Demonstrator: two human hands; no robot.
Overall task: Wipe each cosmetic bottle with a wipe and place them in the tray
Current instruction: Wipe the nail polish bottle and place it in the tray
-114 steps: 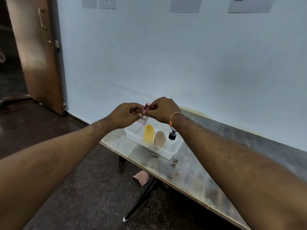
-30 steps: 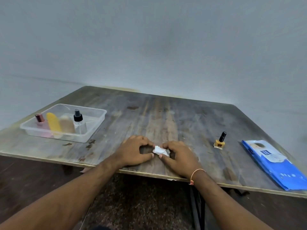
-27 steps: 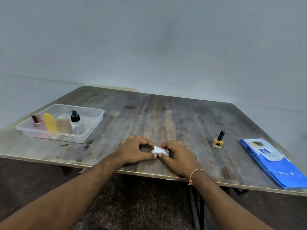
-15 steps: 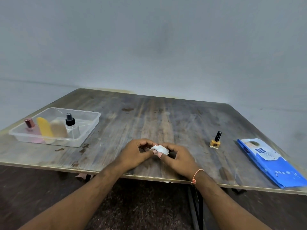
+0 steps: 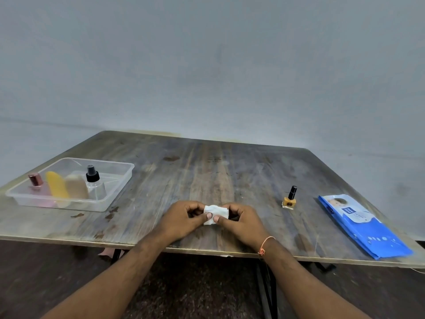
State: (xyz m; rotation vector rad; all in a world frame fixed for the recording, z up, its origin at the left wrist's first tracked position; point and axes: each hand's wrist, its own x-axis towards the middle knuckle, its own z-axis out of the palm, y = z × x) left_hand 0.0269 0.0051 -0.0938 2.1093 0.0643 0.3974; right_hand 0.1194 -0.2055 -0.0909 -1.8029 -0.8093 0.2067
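Note:
Both hands hold a small white wipe (image 5: 215,213) just above the table near its front edge. My left hand (image 5: 184,221) pinches its left side, and my right hand (image 5: 241,223) pinches its right side. A clear plastic tray (image 5: 116,187) sits at the left. In it stand a pink bottle (image 5: 36,184), a yellow bottle (image 5: 56,187), a beige bottle (image 5: 77,187) and a clear spray bottle with a black cap (image 5: 94,183). A yellow nail polish bottle with a black cap (image 5: 290,199) stands alone on the table, to the right of my hands.
A blue pack of wipes (image 5: 365,226) lies at the right edge of the worn wooden table (image 5: 207,171). A grey wall rises behind the table. Dark floor and the table's black legs show below the front edge.
3.8 s ago both hands held the pink bottle over the tray; it now stands in the tray. Since then my hands have picked the wipe up off the table and spread it slightly.

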